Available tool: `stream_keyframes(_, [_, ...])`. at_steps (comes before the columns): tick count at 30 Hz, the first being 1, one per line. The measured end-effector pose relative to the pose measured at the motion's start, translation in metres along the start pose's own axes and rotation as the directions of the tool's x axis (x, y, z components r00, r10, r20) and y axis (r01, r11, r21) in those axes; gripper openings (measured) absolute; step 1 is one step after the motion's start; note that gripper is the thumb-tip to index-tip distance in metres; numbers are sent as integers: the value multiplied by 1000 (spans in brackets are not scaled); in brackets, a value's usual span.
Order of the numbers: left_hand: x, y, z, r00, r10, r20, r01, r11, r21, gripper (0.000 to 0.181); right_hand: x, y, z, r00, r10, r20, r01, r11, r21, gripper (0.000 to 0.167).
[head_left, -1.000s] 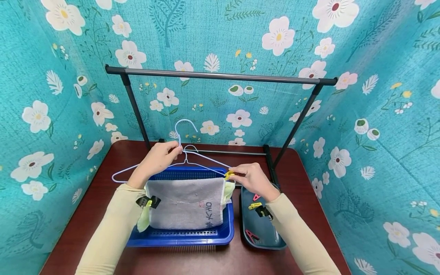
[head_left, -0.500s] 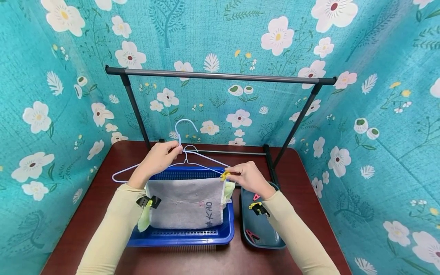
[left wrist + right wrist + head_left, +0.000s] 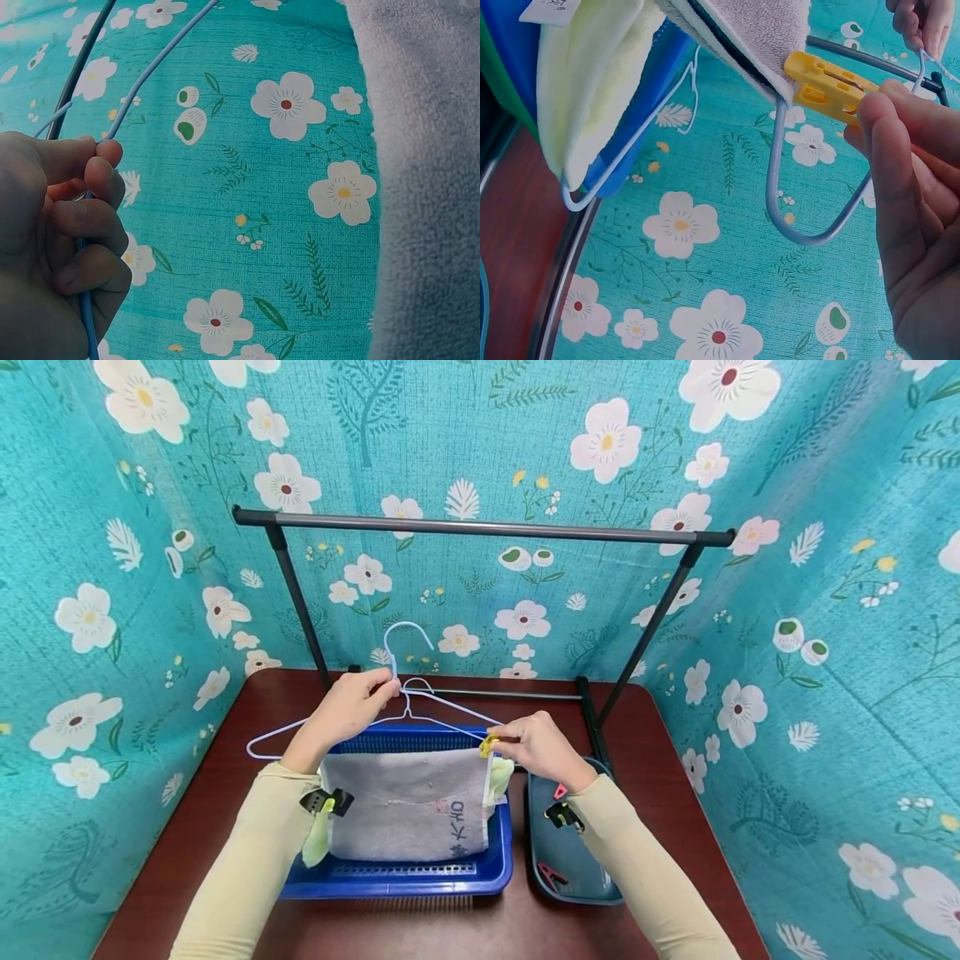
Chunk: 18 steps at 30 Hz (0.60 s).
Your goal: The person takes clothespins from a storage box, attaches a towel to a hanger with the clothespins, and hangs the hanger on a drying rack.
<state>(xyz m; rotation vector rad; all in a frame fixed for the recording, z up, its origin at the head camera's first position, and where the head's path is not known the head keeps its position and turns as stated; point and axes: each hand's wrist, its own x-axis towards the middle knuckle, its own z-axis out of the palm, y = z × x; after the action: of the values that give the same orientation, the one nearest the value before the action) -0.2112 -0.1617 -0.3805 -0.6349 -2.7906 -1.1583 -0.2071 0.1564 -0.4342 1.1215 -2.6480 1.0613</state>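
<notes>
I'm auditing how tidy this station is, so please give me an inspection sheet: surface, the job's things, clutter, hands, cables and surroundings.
Surface: dark red-brown table.
Job's things: grey cloth hanging on a blue hanger; yellow clip at the cloth's upper corner.
Clutter: pale green cloth and second hanger at the blue basket, partly hidden; red clips in the dark tray.
Hands: left hand grips the blue hanger below its hook; right hand pinches the yellow clip.
Cables: nothing seen.
Surroundings: black rack behind the basket; teal floral fabric at back and sides.
</notes>
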Motion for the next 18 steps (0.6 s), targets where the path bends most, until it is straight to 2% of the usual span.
stream_keyframes(10, [0, 0, 0, 1000, 27, -14, -27, 1000, 5, 31, 4, 0, -1, 999, 3, 42, -1, 1000, -31, 16])
stream_keyframes(18, [1, 0, 0, 999, 36, -31, -35, 999, 29, 31, 5, -2, 0, 996, 39, 78, -40, 999, 17, 15])
